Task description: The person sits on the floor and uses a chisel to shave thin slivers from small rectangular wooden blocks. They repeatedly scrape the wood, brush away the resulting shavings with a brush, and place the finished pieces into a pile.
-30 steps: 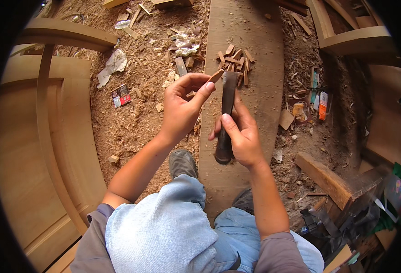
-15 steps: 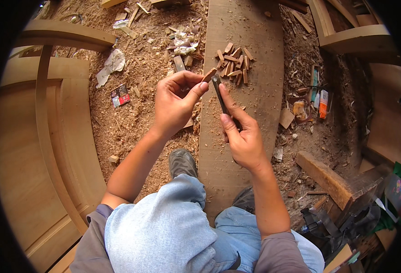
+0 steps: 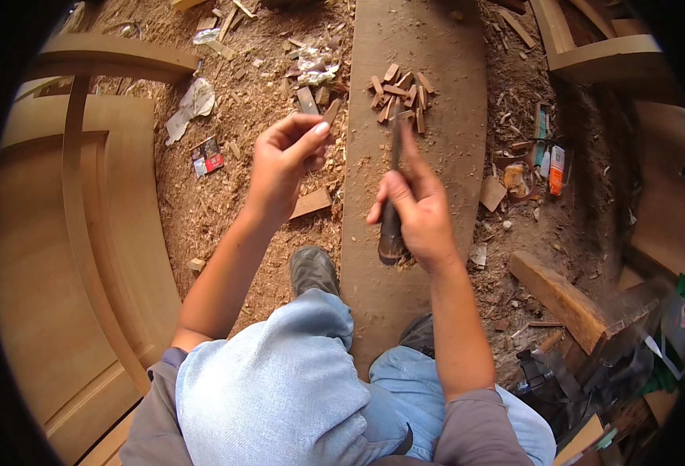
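Observation:
My left hand (image 3: 284,155) pinches a small brown wooden peg (image 3: 332,112) between thumb and fingertips, above the shavings just left of the plank (image 3: 366,303). My right hand (image 3: 420,210) is closed round a chisel (image 3: 390,233) with a dark handle, held over the plank. Its narrow blade points away from me and is partly blurred, with the index finger stretched along it. Beyond the blade tip lies a heap of small wooden pegs (image 3: 418,93) on the plank. Peg and chisel are apart.
A wooden panel door (image 3: 39,264) stands at the left, with frame pieces (image 3: 117,58) above it. Shavings and scraps cover the ground. On the right lie an orange and white tube (image 3: 555,171), a thick wood block (image 3: 556,299) and dark straps (image 3: 548,373).
My hands have moved apart: the left with its peg drew leftward, away from the chisel. The chisel has swung more upright, and its handle now shows below my right hand.

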{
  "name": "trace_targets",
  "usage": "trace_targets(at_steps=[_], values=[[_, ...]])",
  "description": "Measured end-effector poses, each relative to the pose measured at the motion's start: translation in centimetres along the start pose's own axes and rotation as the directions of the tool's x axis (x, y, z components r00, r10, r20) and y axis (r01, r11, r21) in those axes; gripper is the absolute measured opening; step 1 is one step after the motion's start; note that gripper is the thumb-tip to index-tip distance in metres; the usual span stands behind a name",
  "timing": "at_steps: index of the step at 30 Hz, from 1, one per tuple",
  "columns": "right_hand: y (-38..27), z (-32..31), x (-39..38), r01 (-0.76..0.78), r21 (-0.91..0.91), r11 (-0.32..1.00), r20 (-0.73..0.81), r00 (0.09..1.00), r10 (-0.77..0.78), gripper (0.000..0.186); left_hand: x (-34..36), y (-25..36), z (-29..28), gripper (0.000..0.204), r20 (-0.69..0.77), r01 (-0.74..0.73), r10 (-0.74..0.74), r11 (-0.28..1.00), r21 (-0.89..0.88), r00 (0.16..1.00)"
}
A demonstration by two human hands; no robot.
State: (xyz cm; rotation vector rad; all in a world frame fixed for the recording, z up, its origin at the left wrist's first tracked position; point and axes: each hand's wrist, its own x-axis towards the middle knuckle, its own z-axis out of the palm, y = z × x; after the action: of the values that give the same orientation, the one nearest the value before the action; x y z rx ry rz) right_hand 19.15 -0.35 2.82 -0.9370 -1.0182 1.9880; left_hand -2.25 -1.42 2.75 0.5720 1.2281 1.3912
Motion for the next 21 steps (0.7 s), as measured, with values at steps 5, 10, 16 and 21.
trace_targets(at_steps=[5, 10, 16, 21], values=[[-1.8, 2.3, -0.3, -0.195, -0.196, 0.961, 0.06, 0.976, 0.21, 0.058, 0.1, 0.3, 1.9, 0.015, -0.04, -0.043, 0.047, 0.996, 0.079, 0.998], [-0.3, 2.0, -0.8, -0.081, -0.369, 0.926, 0.004, 0.996, 0.089, 0.056, 0.3, 0.5, 1.4, 0.013, 0.008, -0.113, 0.115, 0.948, 0.296, 0.993], [-3.0, 1.9, 1.2, -0.032, -0.286, 0.958, -0.242, 0.969, -0.04, 0.043, -0.6, -0.2, 1.1, 0.007, 0.147, -0.219, 0.166, 0.826, 0.519, 0.975], [-8.3, -4.2, 3.4, 0.371, -0.112, 0.922, -0.603, 0.712, -0.359, 0.032, -3.4, -1.0, -0.8, 0.014, -0.127, 0.235, -0.198, 0.803, 0.547, 0.972]])
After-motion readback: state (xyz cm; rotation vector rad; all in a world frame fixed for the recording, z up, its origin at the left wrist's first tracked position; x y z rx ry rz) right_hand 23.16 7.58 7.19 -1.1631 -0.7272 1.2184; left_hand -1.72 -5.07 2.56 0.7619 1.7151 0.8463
